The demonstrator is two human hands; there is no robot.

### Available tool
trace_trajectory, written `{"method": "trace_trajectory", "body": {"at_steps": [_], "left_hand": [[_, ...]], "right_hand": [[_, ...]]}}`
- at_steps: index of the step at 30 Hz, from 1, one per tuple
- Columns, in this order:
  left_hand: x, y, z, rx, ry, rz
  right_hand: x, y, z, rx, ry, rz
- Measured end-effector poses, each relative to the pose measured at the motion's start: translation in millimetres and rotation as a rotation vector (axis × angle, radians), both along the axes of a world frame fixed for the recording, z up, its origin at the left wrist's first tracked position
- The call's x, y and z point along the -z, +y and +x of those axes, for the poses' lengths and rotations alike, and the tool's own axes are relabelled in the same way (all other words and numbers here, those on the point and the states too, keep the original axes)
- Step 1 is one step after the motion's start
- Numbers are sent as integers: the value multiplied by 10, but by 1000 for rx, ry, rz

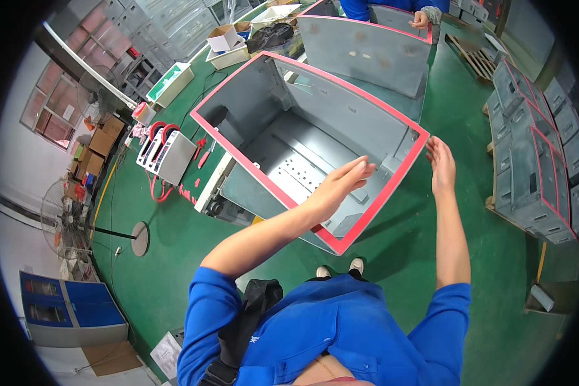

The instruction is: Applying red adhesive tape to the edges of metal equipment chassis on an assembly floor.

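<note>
Head view: grey box (296,135) in front of me

It looks stiff and probably heavy, its bare metal perhaps slippery; I'd take opposite sides of the red rim (385,190). It lies beneath my left hand (344,182), fingers extended, grasping nothing. Its right corner is beside my right hand (441,168), unclenched; I can't tell whether they touch.

Smooth metal is shown by the grey box (328,103), matt cloth by the blue sleeves (441,321), gloss by the green floor (489,276).
</note>
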State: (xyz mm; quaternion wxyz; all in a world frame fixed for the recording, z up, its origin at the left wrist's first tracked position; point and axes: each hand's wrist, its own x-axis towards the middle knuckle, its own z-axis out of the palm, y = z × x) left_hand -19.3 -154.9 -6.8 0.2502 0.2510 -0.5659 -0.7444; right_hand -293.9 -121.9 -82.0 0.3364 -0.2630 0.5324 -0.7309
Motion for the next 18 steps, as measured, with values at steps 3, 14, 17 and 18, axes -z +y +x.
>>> {"method": "trace_trajectory", "body": {"at_steps": [3,14,17,18], "left_hand": [[96,-107,-354,87,2,220],[-27,-14,-468,210,-71,359],[-28,-1,-472,190,-71,356],[-27,6,-473,184,-68,345]], "right_hand": [[32,149,179,73,130,16],[-377,523,693,94,760,-31],[-487,567,738,95,1120,-77],[-525,578,759,94,1233,-86]]}}
